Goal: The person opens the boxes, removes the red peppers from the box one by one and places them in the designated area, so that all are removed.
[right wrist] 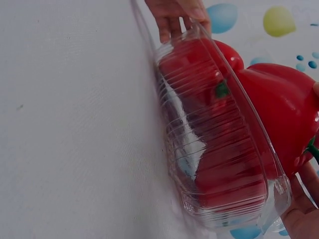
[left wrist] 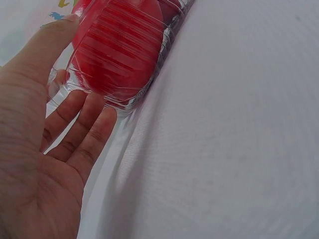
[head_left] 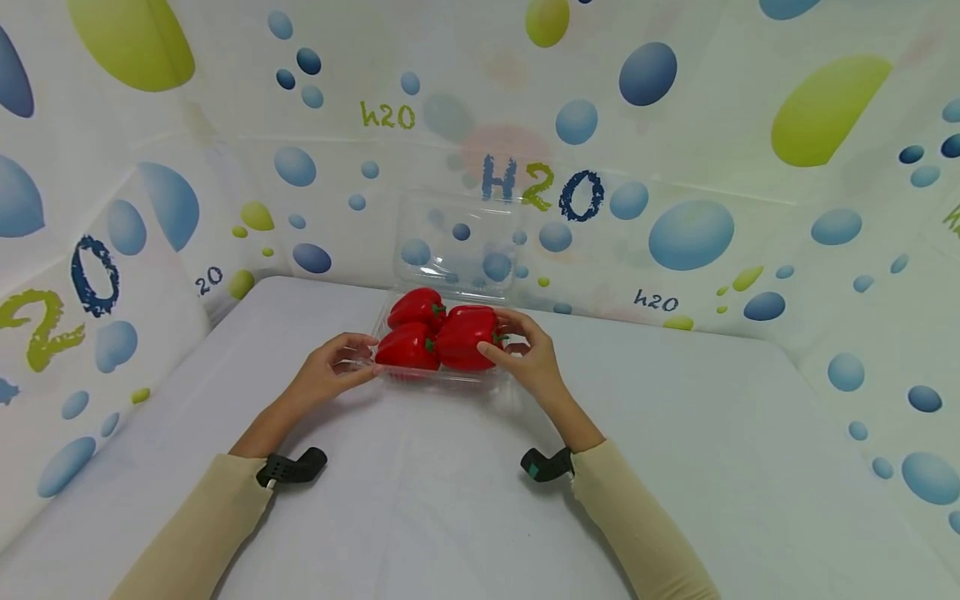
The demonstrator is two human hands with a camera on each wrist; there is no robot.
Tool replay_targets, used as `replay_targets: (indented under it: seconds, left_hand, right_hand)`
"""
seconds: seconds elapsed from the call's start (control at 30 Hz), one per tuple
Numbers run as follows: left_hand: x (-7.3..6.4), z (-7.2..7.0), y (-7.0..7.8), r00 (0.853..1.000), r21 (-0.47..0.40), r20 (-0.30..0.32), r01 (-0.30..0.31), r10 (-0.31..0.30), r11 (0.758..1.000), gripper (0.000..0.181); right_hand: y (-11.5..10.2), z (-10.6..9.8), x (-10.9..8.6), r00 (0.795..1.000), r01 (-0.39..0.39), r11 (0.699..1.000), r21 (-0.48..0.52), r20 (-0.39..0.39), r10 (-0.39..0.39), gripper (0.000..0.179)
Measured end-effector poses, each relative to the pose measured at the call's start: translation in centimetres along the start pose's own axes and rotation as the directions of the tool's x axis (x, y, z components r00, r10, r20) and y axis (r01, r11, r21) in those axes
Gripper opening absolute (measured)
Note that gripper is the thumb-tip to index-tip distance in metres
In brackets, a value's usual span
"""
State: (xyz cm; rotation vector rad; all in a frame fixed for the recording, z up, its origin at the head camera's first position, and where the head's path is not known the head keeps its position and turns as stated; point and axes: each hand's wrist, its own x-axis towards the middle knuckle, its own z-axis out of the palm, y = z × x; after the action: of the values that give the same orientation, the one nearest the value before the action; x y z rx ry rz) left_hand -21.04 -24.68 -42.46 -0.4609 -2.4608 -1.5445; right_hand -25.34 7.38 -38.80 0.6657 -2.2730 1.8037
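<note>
A clear plastic clamshell box (head_left: 450, 377) lies on the white table with its lid (head_left: 457, 242) raised at the back. Two red bell peppers (head_left: 408, 346) sit in its left half. My left hand (head_left: 330, 367) grips the box's left end, thumb up by the rim and fingertips (left wrist: 107, 114) against the ribbed wall. On the right, my right hand (head_left: 532, 350) holds a red bell pepper (head_left: 465, 342) between thumb and fingers, its green stem toward the palm. That pepper stands above the rim in the right wrist view, and more red shows through the wall below it.
White cloth (head_left: 435, 500) covers the table on both sides of the box and in front. Behind it hangs a curtain (head_left: 510, 100) printed with blue and green drops. Each wrist carries a black camera mount (head_left: 292, 467).
</note>
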Motion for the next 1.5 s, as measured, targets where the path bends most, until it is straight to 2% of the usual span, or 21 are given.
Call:
replay_targets:
  seconds: [0.43,0.73,1.07,1.33,1.5]
  left_hand:
    - [0.0,-0.1,0.3,1.0,-0.026,0.019,-0.001,0.001,1.0,0.045]
    - [0.0,0.0,0.2,1.0,-0.02,0.016,0.014,-0.014,1.0,0.046]
    - [0.0,0.0,0.3,1.0,-0.021,0.016,0.008,-0.008,1.0,0.046]
    - [0.0,0.0,0.3,1.0,-0.021,0.019,0.004,-0.003,1.0,0.045]
    - [0.0,0.0,0.3,1.0,-0.02,0.019,0.007,-0.007,1.0,0.045]
  right_hand:
    - [-0.4,0.3,-0.1,1.0,-0.001,0.999,0.032,0.009,0.001,0.054]
    - [-0.7,0.5,-0.2,0.999,0.033,0.997,0.064,0.016,-0.035,0.052]
    - [-0.8,0.7,-0.3,0.998,0.038,0.994,0.106,0.037,-0.042,0.054]
    - [-4.2,0.8,-1.4,0.998,0.017,0.996,0.086,0.058,-0.022,0.052]
    - [-4.7,1.1,-1.7,0.998,0.019,0.996,0.083,0.063,-0.024,0.053]
